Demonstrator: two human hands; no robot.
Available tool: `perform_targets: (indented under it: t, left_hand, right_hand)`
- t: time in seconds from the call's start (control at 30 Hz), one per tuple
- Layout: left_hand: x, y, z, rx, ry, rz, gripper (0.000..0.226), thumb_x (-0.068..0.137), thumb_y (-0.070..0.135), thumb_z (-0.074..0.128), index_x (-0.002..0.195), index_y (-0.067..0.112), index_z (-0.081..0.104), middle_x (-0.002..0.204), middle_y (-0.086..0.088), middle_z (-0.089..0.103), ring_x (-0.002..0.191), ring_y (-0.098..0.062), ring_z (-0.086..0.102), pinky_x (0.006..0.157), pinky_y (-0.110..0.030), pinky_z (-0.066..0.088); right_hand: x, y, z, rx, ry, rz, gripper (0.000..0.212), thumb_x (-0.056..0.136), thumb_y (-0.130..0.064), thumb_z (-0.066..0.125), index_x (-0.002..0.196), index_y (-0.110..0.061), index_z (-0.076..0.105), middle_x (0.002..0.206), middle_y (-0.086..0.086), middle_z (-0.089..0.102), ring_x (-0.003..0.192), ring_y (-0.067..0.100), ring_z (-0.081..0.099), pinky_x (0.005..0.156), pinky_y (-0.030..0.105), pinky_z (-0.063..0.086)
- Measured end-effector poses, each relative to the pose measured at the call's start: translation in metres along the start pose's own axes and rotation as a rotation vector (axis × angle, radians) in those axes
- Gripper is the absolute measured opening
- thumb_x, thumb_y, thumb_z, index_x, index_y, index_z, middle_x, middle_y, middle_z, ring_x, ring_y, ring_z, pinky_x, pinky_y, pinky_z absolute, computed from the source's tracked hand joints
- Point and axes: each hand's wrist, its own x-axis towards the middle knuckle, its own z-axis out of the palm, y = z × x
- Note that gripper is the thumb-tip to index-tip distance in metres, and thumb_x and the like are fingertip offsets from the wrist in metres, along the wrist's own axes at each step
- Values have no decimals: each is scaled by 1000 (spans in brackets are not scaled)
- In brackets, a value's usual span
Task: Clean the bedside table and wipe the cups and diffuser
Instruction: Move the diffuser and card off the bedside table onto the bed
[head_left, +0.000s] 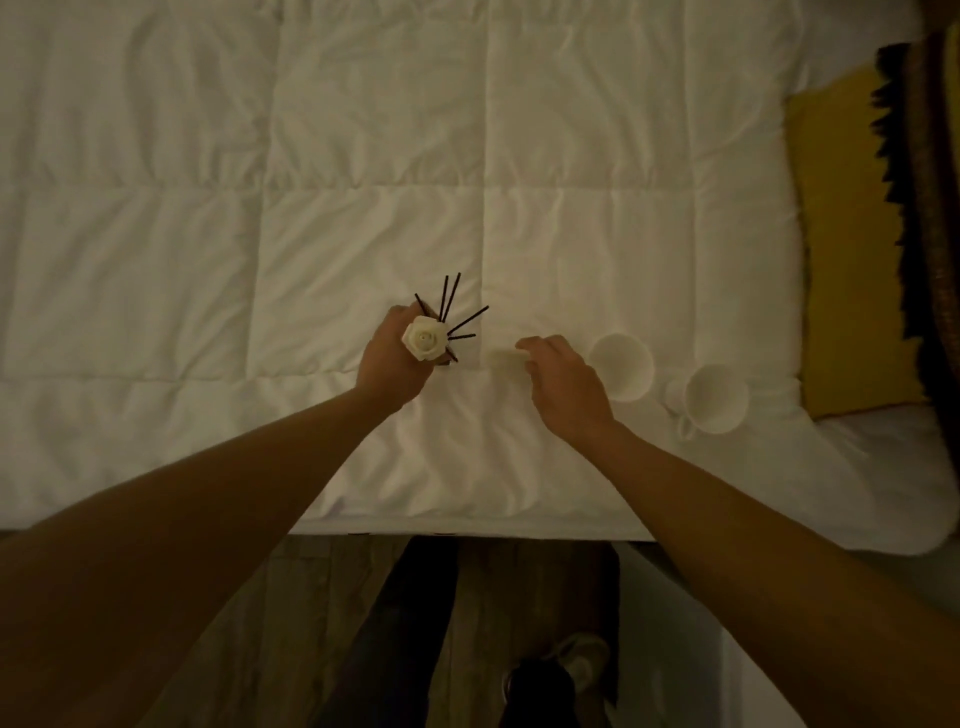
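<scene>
Left hand grips diffuser above bed; right hand pinches small white wipe. Two cups lie on bed beside. Wiping apparently starting; bedside table unseen.

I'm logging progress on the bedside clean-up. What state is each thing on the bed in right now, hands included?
Diffuser: upright, gripped by the left hand, dark reeds fanned out.
Left hand: curled round the diffuser.
Right hand: fingertips at a small pale cloth; grip unclear.
Cloth: lying on the duvet beside the diffuser.
Near cup: on the duvet, opening facing the camera, untouched.
Far cup: on the duvet, handle toward the bed edge, untouched.
</scene>
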Motion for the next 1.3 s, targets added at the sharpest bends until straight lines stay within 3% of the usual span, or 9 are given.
perform_targets:
  t: [0.2,0.4,0.53,0.67,0.73,0.83,0.97,1.13,1.3]
  left_hand:
    - [16,-17,0,143,-114,72,31,76,9,81,94,14,57,103,-11,59,87,-30,62,72,-46,54]
    - [16,-16,0,217,-131,94,33,80,15,77,107,17,58,113,-8,59,97,-28,62,75,-45,54]
    - [12,-12,-4,248,-179,27,62,75,21,84,128,23,52,130,-7,55,110,-29,60,85,-46,54]
    - [-3,2,-17,306,-200,-44,107,65,35,90,149,19,26,147,-11,41,129,-31,48,100,-51,47]
    - [-16,11,-28,310,-176,-48,123,64,39,91,156,13,13,157,-13,28,142,-31,34,112,-49,37]
    - [-36,29,-47,302,-112,-33,134,61,46,91,157,10,5,162,-14,17,148,-30,21,117,-47,29]
    - [-77,53,-81,330,-4,-5,136,59,56,88,157,15,3,163,-13,13,149,-31,16,117,-50,27]
    - [-149,69,-139,436,132,-4,127,67,66,77,158,20,2,166,-9,4,151,-31,7,118,-51,22]
    - [-220,74,-192,579,349,-164,102,86,65,56,158,12,7,165,-18,2,151,-38,2,122,-51,13]
  right_hand:
    - [16,1,4,-56,-28,65,40,101,-4,44,137,-17,56,138,6,53,116,30,59,92,39,49]
    - [21,-2,2,-100,-47,103,44,100,-3,44,140,-18,52,145,5,47,122,32,56,96,41,49]
    - [14,-7,-3,-97,-73,107,55,97,0,47,147,-22,42,156,3,34,125,33,55,98,45,49]
    - [-2,-14,-15,-130,-124,49,58,98,-8,49,151,-26,35,162,4,23,125,35,54,96,46,50]
    - [-11,-21,-26,-150,-129,13,58,98,-11,49,152,-26,34,163,4,20,122,35,56,92,44,52]
    - [-23,-36,-48,-186,-93,-41,58,97,-17,50,152,-26,32,163,5,18,120,34,56,86,42,53]
    - [-37,-67,-86,-226,-45,-154,58,100,-31,50,154,-23,30,164,7,18,136,33,41,102,44,46]
    - [-48,-123,-132,-310,-21,-348,62,99,-47,46,156,-27,29,167,2,15,150,27,20,117,47,27]
    - [-60,-196,-150,-396,-1,-518,67,98,-56,42,157,-28,25,168,0,11,154,23,9,119,46,21]
